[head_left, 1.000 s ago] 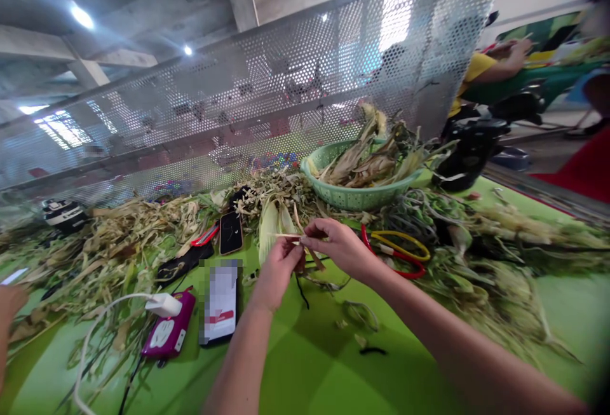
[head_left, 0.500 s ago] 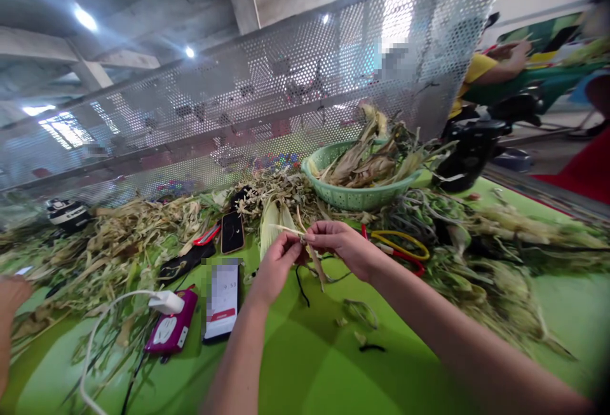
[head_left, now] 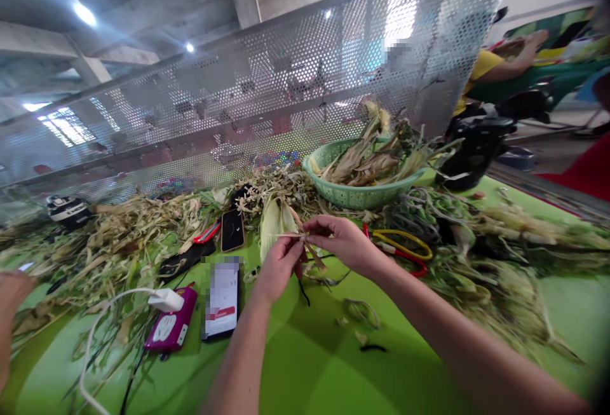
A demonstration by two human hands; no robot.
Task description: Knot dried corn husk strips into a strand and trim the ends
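Observation:
Above the green table, my left hand pinches thin pale strips of dried husk between thumb and fingers. My right hand grips the same strips from the other side, its fingertips nearly meeting the left ones. The strips cross where the hands meet, and their exact join is hidden by the fingers. Just behind lies a wider pale green corn husk. To the right of my right hand rest scissors with yellow and red handles.
A green plastic basket of dry husks stands behind. Heaps of husk lie left and right. Two phones and a purple power socket are on the left. Another person's hand shows at the left edge. A perforated metal screen closes the back.
The strips between my fingers have shifted: the one that stuck upward now leans lower. My right hand has moved slightly, and both hands keep their pinch.

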